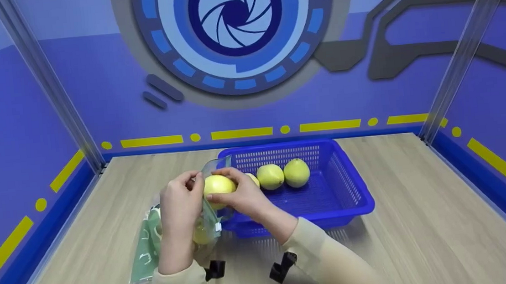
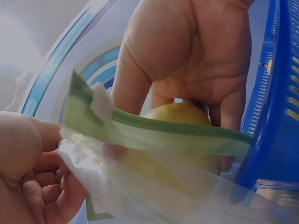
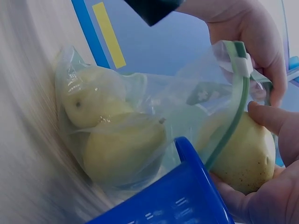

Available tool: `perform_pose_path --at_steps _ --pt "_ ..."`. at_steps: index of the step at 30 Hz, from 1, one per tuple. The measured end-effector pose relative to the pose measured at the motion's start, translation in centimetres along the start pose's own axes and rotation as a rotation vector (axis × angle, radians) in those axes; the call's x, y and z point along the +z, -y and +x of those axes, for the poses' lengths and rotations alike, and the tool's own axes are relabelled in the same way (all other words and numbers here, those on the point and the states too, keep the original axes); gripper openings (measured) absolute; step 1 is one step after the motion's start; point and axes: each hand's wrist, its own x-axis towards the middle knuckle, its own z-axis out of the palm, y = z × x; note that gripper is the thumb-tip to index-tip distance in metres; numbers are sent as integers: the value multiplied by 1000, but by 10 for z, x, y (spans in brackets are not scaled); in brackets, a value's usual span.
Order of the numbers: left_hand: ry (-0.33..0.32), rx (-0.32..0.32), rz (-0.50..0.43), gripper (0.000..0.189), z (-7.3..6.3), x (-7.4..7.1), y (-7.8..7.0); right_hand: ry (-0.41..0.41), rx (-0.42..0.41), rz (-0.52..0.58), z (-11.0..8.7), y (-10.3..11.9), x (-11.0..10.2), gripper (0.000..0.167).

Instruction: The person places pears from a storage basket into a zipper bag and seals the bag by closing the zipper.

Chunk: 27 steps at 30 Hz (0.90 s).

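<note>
My right hand holds a yellow-green pear between thumb and fingers at the mouth of a clear zip bag with a green top strip. In the left wrist view, the pear's lower part is behind the bag's film. My left hand pinches the bag's edge near the top. Lower in the bag, two more pears lie against each other near the tabletop. To the right stands a blue plastic basket. Inside it are a pear, another pear and a third, partly hidden by my right hand.
Flat green-printed clear bags lie on the wooden table, left of my left forearm. The basket's near-left corner is close beside the zip bag. Blue panels enclose the back and sides. A black camera mount sits by my right wrist.
</note>
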Motion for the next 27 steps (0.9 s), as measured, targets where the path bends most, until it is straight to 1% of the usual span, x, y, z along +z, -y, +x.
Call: perform_pose_path --at_steps 5,9,12,15,17,23,27 --pt "-11 21 -6 27 1 1 0 34 3 5 0 0 3 55" --pt "-30 47 -5 25 1 0 1 82 24 67 -1 2 4 44" --pt "-48 46 6 26 1 -1 2 108 40 113 -2 1 5 37" --pt "-68 41 15 26 1 -2 3 108 51 121 -3 1 5 33" --pt "-72 39 16 26 1 -2 3 110 55 122 -3 0 5 33" --pt "-97 72 0 24 3 -2 5 120 45 123 -3 -1 4 34" --pt "-88 67 -8 24 3 -2 4 127 41 121 -3 -1 1 36"
